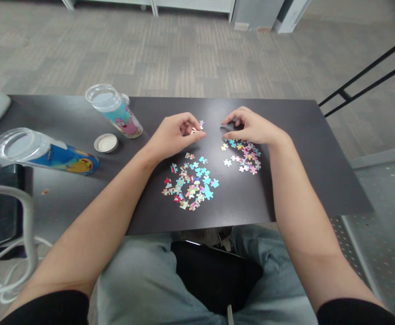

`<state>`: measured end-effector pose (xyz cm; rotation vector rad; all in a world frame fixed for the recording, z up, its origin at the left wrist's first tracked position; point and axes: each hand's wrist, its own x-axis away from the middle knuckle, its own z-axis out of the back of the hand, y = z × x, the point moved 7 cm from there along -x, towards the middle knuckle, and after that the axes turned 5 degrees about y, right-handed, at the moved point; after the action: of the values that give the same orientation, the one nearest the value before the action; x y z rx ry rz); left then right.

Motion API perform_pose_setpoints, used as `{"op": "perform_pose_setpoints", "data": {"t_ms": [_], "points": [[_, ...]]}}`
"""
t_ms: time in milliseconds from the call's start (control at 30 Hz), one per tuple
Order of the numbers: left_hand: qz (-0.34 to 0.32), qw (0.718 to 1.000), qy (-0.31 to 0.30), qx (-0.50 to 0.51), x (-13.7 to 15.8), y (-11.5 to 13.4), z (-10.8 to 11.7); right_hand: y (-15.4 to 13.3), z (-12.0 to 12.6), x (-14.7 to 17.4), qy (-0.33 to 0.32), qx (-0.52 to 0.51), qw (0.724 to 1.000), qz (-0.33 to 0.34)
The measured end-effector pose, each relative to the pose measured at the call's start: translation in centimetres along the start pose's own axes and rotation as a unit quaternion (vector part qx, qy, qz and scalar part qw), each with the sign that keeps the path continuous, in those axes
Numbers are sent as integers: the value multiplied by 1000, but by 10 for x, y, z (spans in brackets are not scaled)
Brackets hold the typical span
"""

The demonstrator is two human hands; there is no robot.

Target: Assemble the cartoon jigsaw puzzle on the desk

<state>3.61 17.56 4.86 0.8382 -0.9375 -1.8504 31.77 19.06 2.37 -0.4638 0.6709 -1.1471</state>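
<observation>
Fingers curled, my left hand (178,133) holds a few jigsaw puzzle pieces (194,130) near its thumb and fingertips, some partly hidden by the fingers. My right hand (248,126) hovers to the right, thumb and fingers apart, with nothing visible between them. Just below it lies a small pile of pink, blue and yellow puzzle pieces (248,158), its upper part covered by the hand. A larger pile of mixed turquoise, red and cream pieces (192,183) is spread on the dark table (238,203) below my left hand.
To the left, a clear-topped canister (119,113) with a pink picture stands behind a white round lid (106,143). A blue canister (65,155) is nearer. A black box-like object (1,203) and white cables (30,234) are at the far left. The table's near edge runs above my legs.
</observation>
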Motion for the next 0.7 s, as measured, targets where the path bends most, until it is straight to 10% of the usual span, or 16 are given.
{"op": "perform_pose_setpoints", "data": {"t_ms": [267,433,700], "points": [[-117,987,-83,-67,-1,-3,-2,-45,-32,-14,-1,63,998,13],[-78,989,18,-122,-7,-15,19,-66,-45,-8,-30,79,995,48],[-52,987,-16,-153,-6,-21,12,-67,-47,-9,-57,71,994,55]]}}
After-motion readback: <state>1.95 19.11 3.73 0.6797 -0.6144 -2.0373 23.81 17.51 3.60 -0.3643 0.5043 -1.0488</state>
